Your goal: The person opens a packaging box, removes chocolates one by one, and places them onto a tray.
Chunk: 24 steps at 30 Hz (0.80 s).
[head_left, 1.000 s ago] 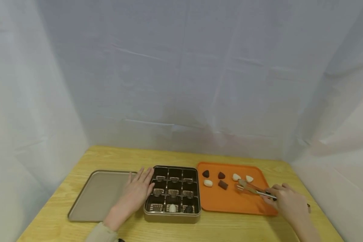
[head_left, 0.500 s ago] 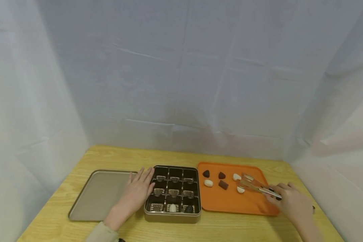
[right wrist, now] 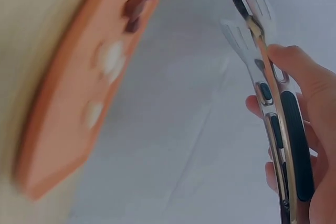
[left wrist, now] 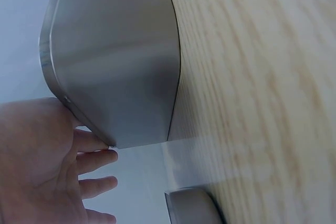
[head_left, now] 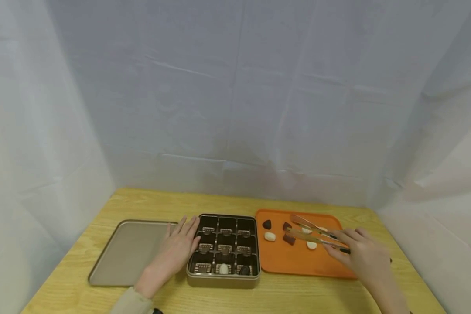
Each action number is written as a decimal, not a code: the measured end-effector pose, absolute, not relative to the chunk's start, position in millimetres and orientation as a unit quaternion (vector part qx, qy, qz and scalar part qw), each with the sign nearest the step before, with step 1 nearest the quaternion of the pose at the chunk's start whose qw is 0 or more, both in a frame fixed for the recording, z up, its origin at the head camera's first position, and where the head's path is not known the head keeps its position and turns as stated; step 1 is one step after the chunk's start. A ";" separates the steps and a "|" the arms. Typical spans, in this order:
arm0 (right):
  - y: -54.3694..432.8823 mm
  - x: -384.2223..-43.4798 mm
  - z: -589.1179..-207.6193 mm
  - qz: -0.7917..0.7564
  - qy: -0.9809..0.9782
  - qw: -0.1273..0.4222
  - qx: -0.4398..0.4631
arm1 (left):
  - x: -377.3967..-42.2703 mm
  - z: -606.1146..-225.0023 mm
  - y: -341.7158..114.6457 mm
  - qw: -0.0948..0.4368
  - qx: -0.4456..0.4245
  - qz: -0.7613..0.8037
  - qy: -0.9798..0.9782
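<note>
My right hand (head_left: 363,253) grips metal tongs (right wrist: 291,135) with dark handle pads. Their spread tips hang over the orange tray (head_left: 290,264), above several chocolates, with nothing between them in the right wrist view. A brown block-shaped chocolate (head_left: 288,239) lies below the lower arm; a white one (head_left: 312,245) lies to its right. My left hand (head_left: 174,250) rests with straight fingers on the left rim of a compartmented metal box (head_left: 223,283). In the box's front row sit a white chocolate (head_left: 223,269) in the middle and a dark one (head_left: 245,271) at the right.
A flat metal lid or tray (head_left: 121,257) lies left of the box, partly under the left forearm. Also on the orange tray are a dark chocolate (head_left: 267,224) and an oval white one (head_left: 270,237). White sheeting (head_left: 235,109) encloses the wooden table (head_left: 298,296).
The right hand has drawn the tongs back from the white chocolates, then moved them left over the brown ones, with the tips spreading wider. The left hand and the box have stayed in place.
</note>
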State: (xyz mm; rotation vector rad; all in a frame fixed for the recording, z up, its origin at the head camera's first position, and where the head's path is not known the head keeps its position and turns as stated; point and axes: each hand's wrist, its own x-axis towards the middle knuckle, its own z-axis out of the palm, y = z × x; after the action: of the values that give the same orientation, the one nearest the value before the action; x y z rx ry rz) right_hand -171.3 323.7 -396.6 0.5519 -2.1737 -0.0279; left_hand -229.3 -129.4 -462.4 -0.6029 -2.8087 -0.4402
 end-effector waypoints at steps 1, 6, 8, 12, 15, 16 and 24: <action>317.5 -172.5 -394.2 -0.011 -0.870 0.436 0.230 | -229.3 -462.4 -129.6 0.117 -0.206 -0.150 -0.960; 283.9 -178.4 -381.4 -0.006 -0.862 0.422 0.279 | -230.2 -462.6 -130.1 0.116 -0.208 -0.152 -0.959; 269.0 -181.0 -377.6 -0.002 -0.857 0.417 0.303 | -231.0 -463.7 -130.4 0.118 -0.208 -0.152 -0.959; 238.7 -185.6 -373.4 0.001 -0.838 0.421 0.348 | -232.4 -466.2 -130.4 0.126 -0.208 -0.150 -0.958; 219.1 -188.3 -372.5 -0.012 -0.825 0.415 0.384 | -232.3 -467.0 -130.1 0.129 -0.207 -0.149 -0.958; 213.9 -189.3 -372.3 -0.017 -0.822 0.408 0.397 | -232.1 -466.8 -129.8 0.128 -0.207 -0.149 -0.958; 183.2 -195.7 -372.0 -0.098 -0.815 0.353 0.449 | -230.5 -465.5 -128.5 0.117 -0.204 -0.154 -0.960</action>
State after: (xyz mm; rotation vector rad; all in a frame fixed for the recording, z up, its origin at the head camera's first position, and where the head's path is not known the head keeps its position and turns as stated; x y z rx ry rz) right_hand -195.7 183.2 -372.0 1.1626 -2.1083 -0.2535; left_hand -230.5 -128.5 -465.5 -0.5977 -2.8099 -0.4498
